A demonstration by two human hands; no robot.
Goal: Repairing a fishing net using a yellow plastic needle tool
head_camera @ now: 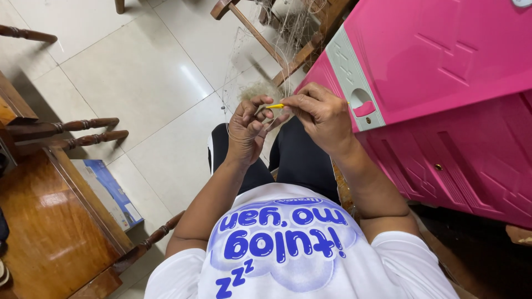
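Right between both hands (pixel 285 119), yellow needle (pixel 275 106)

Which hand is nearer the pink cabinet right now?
Right. The right hand is just beside the pink cabinet, near its latch; the left hand sits further away, behind the yellow tool.

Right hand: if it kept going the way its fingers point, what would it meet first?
The right hand points left along the yellow tool, so it would likely meet the left hand first; their fingertips look nearly touching, though depth is unclear.
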